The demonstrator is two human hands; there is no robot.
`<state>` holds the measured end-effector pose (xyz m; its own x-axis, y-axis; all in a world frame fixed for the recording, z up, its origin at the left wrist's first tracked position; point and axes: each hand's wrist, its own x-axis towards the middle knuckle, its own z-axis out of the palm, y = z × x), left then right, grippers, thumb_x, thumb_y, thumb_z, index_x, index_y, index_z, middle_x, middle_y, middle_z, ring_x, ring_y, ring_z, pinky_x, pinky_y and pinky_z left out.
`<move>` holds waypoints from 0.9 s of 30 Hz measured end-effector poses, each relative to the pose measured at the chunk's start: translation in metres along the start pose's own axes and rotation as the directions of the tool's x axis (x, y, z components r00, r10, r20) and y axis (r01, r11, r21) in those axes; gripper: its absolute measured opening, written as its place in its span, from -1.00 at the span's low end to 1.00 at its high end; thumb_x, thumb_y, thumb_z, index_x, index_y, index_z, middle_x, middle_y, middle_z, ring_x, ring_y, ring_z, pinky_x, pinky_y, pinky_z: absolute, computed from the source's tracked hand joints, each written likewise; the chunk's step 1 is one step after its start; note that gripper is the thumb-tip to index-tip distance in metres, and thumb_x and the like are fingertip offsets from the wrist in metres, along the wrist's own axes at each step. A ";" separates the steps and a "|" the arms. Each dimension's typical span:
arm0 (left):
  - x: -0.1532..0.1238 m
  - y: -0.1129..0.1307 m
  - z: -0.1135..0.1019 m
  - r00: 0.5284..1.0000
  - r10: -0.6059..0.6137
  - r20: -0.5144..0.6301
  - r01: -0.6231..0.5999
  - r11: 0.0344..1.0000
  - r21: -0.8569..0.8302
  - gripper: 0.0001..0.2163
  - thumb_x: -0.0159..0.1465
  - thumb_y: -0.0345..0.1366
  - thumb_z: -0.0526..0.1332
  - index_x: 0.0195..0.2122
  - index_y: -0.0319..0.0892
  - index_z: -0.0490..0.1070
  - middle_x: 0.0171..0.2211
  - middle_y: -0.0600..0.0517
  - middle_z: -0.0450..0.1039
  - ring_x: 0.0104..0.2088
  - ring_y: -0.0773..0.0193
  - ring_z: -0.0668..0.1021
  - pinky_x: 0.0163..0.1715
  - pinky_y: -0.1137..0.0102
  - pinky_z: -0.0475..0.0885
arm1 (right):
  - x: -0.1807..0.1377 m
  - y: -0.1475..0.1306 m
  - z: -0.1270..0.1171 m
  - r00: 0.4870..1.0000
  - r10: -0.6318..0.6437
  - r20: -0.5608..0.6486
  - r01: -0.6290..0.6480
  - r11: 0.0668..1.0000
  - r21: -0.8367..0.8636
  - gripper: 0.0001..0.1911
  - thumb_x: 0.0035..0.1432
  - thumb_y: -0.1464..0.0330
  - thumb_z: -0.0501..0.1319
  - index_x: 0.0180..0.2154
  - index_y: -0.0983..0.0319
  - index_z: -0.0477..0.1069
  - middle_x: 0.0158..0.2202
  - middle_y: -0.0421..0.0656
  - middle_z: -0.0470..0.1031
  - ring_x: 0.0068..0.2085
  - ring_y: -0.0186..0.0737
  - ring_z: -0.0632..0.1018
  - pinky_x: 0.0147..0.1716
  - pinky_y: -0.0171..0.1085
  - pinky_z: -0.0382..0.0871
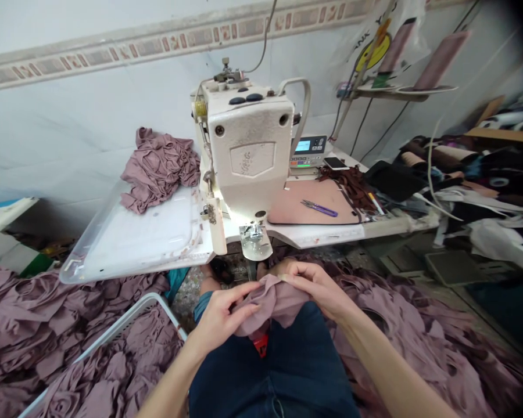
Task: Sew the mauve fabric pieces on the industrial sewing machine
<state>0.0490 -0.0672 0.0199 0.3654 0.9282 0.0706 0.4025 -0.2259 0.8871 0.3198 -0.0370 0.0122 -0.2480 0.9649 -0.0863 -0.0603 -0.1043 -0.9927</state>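
Observation:
My left hand [221,316] and my right hand [320,288] both grip a small mauve fabric piece [275,301] over my lap, just below the table's front edge. The left fingers pinch its left edge. The right fingers curl over its top right edge. A white industrial sewing machine [248,148] stands straight ahead on the table, with its needle plate [255,239] lit and bare.
A pile of mauve pieces [159,167] lies on the clear plastic extension [131,244] left of the machine. Purple snips [319,208] rest on a pink mat at right. A white basket [113,354] and heaps of mauve fabric [418,342] surround my legs.

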 end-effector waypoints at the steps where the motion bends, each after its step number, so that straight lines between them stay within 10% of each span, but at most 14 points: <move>1: -0.002 0.000 0.002 1.000 0.018 0.006 -0.018 1.000 -0.011 -0.72 0.39 -0.17 0.40 0.09 -0.01 0.73 -0.25 -0.05 0.73 -0.32 0.13 0.65 -0.21 0.34 0.51 | -0.001 0.001 0.001 1.000 0.005 -0.006 -0.005 1.000 -0.004 -0.38 0.12 -0.12 0.48 -0.52 0.20 0.30 -0.50 -0.30 0.16 -0.41 -0.30 0.17 -0.41 -0.29 0.02; 11: 0.004 -0.007 -0.013 0.987 -0.142 0.080 0.161 0.935 -0.318 -0.62 0.39 0.07 0.37 -0.29 -0.19 0.53 -0.19 -0.06 0.53 -0.36 0.31 0.47 -0.34 0.42 0.37 | 0.001 0.001 -0.010 0.995 -0.038 0.091 0.056 0.977 -0.204 -0.30 0.22 -0.10 0.43 -0.62 0.16 0.14 -0.56 -0.32 0.11 -0.47 -0.31 0.19 -0.42 -0.26 0.13; 18: 0.014 0.012 -0.016 0.950 -0.154 0.273 0.199 0.969 -0.145 -0.70 0.43 -0.06 0.31 -0.26 -0.22 0.52 -0.38 0.04 0.48 -0.36 0.27 0.47 -0.33 0.43 0.34 | 0.003 0.013 0.016 0.949 0.060 0.310 0.067 0.922 -0.381 -0.61 0.16 0.04 0.52 -0.11 0.17 0.70 -0.29 -0.19 0.64 -0.28 -0.17 0.55 -0.30 -0.30 0.36; 27: 0.016 -0.004 -0.014 0.952 -0.223 0.210 0.259 0.953 -0.160 -0.68 0.30 -0.05 0.45 -0.35 -0.24 0.60 -0.44 0.03 0.53 -0.41 0.28 0.47 -0.40 0.44 0.31 | 0.002 -0.002 0.014 0.925 -0.010 0.380 0.130 0.948 -0.290 -0.71 0.35 0.16 0.40 -0.32 0.20 0.75 -0.30 -0.13 0.66 -0.27 -0.17 0.60 -0.25 -0.29 0.39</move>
<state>0.0420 -0.0472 0.0239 0.4345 0.8717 -0.2267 0.3433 0.0724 0.9364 0.3060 -0.0388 0.0147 -0.5963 0.8019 -0.0376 0.1914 0.0965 -0.9768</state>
